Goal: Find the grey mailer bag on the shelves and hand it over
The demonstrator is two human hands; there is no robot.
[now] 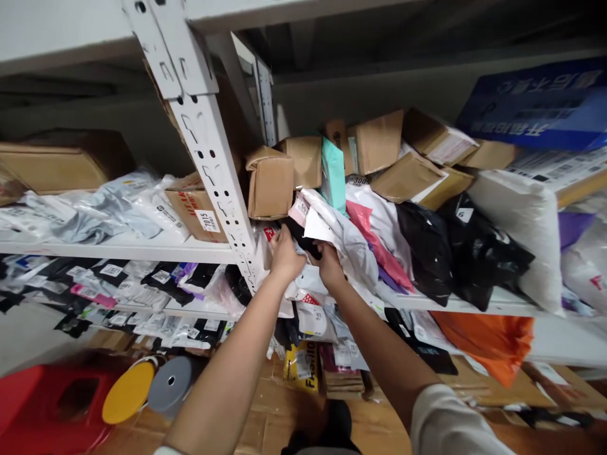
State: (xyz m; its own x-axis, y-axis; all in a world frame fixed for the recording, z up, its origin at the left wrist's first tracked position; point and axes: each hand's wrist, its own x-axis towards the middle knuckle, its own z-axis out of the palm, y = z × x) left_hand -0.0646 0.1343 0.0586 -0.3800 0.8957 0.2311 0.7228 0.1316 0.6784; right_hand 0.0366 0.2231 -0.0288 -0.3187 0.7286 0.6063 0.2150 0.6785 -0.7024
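Shelving of white metal point(202, 142) filled the room ahead, its tiers loaded with bagged and boxed parcels. Nearest, a pale sleeve point(446, 417) ended partway along the right arm, and both bare forearms reached forward to the shelf just right of the upright. On that shelf, a black parcel point(298, 235) lay between the hands among other bags, partly under a white sheet point(318, 226). The left hand point(286, 258) was partly curled at its left side, the thumb apart from the fingers; the right hand point(328, 265) had its fingers bent in at the lower right, below the sheet. Whether either had a firm hold, I could not tell. To the right sat a pink bag point(364, 227) and black bags point(424, 246). Behind stood a cardboard box point(272, 183) and a teal package point(334, 177), with a grey wall point(308, 101) farthest back.
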